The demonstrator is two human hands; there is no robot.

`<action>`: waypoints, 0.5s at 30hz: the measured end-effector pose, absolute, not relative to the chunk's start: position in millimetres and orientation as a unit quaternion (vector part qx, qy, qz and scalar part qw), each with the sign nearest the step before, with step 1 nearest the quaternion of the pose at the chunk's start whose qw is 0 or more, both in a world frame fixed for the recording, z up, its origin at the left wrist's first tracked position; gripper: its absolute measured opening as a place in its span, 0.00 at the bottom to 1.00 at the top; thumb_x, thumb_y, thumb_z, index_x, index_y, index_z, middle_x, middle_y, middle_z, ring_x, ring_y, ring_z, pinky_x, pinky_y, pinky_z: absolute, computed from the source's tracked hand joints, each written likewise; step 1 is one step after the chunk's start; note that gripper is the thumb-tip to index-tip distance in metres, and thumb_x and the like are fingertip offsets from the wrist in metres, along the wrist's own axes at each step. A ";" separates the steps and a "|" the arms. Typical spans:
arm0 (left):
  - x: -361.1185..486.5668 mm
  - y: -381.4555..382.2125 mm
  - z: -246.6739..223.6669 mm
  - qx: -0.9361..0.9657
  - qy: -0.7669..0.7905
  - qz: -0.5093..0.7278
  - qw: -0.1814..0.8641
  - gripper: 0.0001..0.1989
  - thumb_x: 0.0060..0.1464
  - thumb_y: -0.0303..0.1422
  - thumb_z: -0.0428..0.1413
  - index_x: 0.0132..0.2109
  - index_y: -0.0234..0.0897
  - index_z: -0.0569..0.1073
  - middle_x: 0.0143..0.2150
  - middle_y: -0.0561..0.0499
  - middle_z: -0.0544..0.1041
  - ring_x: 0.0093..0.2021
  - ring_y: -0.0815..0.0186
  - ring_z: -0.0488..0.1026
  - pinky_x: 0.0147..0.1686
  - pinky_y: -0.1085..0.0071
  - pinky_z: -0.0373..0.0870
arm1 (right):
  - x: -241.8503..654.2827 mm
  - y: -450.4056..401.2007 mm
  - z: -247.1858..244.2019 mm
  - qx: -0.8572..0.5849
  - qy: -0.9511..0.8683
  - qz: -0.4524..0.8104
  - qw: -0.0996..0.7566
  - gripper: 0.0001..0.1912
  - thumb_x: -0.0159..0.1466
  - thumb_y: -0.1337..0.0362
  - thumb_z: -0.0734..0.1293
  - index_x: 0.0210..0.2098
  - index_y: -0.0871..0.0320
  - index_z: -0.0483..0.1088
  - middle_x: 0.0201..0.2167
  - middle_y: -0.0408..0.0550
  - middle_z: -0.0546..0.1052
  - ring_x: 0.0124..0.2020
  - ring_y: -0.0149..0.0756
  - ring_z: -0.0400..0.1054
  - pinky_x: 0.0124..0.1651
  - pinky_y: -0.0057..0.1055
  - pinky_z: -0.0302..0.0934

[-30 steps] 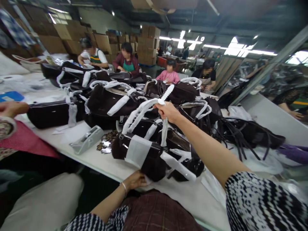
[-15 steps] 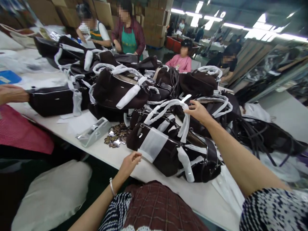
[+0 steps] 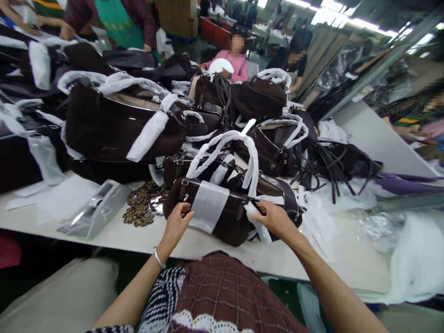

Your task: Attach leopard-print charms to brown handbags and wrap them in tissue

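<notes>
A dark brown handbag (image 3: 231, 229) lies on the table in front of me, with its handles (image 3: 252, 171) wrapped in white and standing upright. A white sheet (image 3: 210, 206) is wrapped over its front. My left hand (image 3: 178, 221) is at the bag's front left, thumb and fingers bent together on it beside the sheet. At the right end, my right hand (image 3: 277, 222) grips the bag by its upper edge, the thumb over a white-wrapped hanging piece (image 3: 258, 222). The fingertips of my right hand are partly hidden.
A grey tape dispenser (image 3: 95, 210) and a pile of patterned flower-shaped pieces (image 3: 140, 203) lie to the left. More dark bags (image 3: 118, 120) crowd the table behind. Dark straps (image 3: 335, 166) and plastic wrapping (image 3: 416, 259) are at the right. Co-workers (image 3: 237, 58) sit across the table.
My right hand has come down from the wrapped handle to the bag's right side. My left hand has moved up onto the bag's front. The view has turned to the right.
</notes>
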State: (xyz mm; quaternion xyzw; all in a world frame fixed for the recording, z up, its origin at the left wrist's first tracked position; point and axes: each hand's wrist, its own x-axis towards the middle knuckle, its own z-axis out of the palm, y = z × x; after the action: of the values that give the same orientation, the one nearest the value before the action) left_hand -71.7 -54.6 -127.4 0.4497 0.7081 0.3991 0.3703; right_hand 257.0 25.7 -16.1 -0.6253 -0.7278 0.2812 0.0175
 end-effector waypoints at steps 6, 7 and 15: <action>-75.4 -54.3 -127.2 0.473 0.703 0.356 0.394 0.09 0.50 0.40 0.58 0.36 0.40 0.72 0.35 0.50 0.77 0.38 0.59 0.75 0.44 0.63 0.70 | 255.2 21.3 -46.2 -0.657 -0.698 0.285 -0.020 0.15 0.60 0.52 0.66 0.38 0.57 0.72 0.36 0.52 0.79 0.40 0.47 0.73 0.42 0.37 0.61; -74.8 -55.1 -127.0 0.477 0.700 0.355 0.395 0.08 0.50 0.39 0.58 0.34 0.40 0.72 0.34 0.51 0.76 0.37 0.59 0.74 0.43 0.64 0.69 | 256.8 20.9 -43.7 -0.655 -0.696 0.295 -0.015 0.14 0.60 0.52 0.66 0.36 0.56 0.71 0.34 0.51 0.78 0.39 0.47 0.73 0.42 0.37 0.61; -72.7 -60.7 -123.3 0.464 0.675 0.374 0.434 0.05 0.53 0.36 0.53 0.34 0.40 0.69 0.32 0.52 0.73 0.36 0.62 0.72 0.40 0.68 0.68 | 246.6 -3.9 -37.0 -0.609 -0.412 0.663 0.137 0.20 0.59 0.44 0.68 0.36 0.54 0.66 0.26 0.45 0.75 0.21 0.34 0.67 0.24 0.31 0.61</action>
State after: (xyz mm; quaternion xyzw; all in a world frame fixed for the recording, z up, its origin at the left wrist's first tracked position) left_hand -72.7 -60.7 -123.3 0.4638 0.6754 0.3743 0.4344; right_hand 246.6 -3.9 -37.0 -0.6093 -0.4124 0.6632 0.1370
